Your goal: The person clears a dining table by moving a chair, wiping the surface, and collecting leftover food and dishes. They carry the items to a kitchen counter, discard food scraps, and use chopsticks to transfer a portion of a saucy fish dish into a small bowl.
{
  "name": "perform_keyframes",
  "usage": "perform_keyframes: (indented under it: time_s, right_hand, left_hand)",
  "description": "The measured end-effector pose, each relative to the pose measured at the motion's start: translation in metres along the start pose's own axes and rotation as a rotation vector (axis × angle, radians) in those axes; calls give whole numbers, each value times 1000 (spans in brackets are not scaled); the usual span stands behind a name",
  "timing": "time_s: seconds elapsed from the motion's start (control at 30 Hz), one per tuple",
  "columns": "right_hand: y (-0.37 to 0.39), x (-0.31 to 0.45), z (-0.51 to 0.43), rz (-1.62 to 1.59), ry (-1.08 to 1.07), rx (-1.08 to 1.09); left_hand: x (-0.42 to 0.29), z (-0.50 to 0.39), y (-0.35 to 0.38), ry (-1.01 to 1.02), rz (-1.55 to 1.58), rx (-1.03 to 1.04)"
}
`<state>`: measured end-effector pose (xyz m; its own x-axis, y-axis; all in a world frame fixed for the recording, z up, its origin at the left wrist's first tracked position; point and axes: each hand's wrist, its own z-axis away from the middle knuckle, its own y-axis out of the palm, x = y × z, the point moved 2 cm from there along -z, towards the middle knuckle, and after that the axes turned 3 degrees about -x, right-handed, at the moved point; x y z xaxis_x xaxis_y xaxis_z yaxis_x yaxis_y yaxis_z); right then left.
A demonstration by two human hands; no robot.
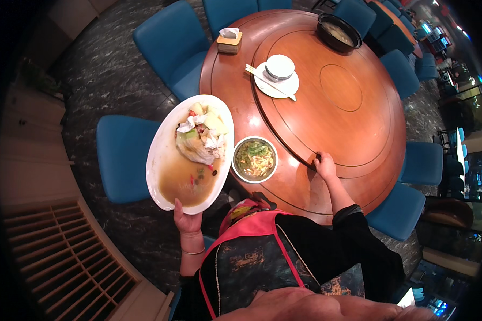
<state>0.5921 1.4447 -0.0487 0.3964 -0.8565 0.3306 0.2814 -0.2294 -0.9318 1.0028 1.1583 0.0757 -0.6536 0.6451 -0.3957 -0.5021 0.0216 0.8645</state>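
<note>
My left hand (186, 220) grips the near end of a white oval platter (156, 168), its thumb over the rim. On the platter lie brown sauce, food scraps (201, 146) and crumpled tissue. Close to its right side stands a metal-rimmed bowl (255, 159) of soup with greens, near the edge of the round wooden table (241, 100). My right hand (325, 164) holds the edge of the wooden lazy Susan (301, 128), its fingertips partly hidden. A white plate (291, 86) on the turntable carries a stack of bowls (280, 67) and chopsticks (271, 83).
At the far side stands a black pot (339, 33) with leftover liquid. A tissue box (229, 41) sits at the table's far left. Blue chairs (124, 156) surround the table, with a slatted wooden panel (68, 257) at the lower left.
</note>
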Motion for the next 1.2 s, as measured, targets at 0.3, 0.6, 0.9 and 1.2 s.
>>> perform_keyframes:
  time_s: [0.3, 0.6, 0.9, 1.2]
  right_hand:
    - [58, 92, -63, -1559, 575, 356]
    - [113, 138, -138, -1808, 794, 107]
    - [105, 122, -124, -1551, 984, -50]
    - [78, 71, -64, -1456, 971, -3]
  left_hand:
    - [-3, -2, 4, 4, -27, -30]
    - [-6, -6, 6, 1, -20, -83]
    - [-6, -14, 3, 42, -26, -78]
    - [-19, -28, -5, -5, -99, -14]
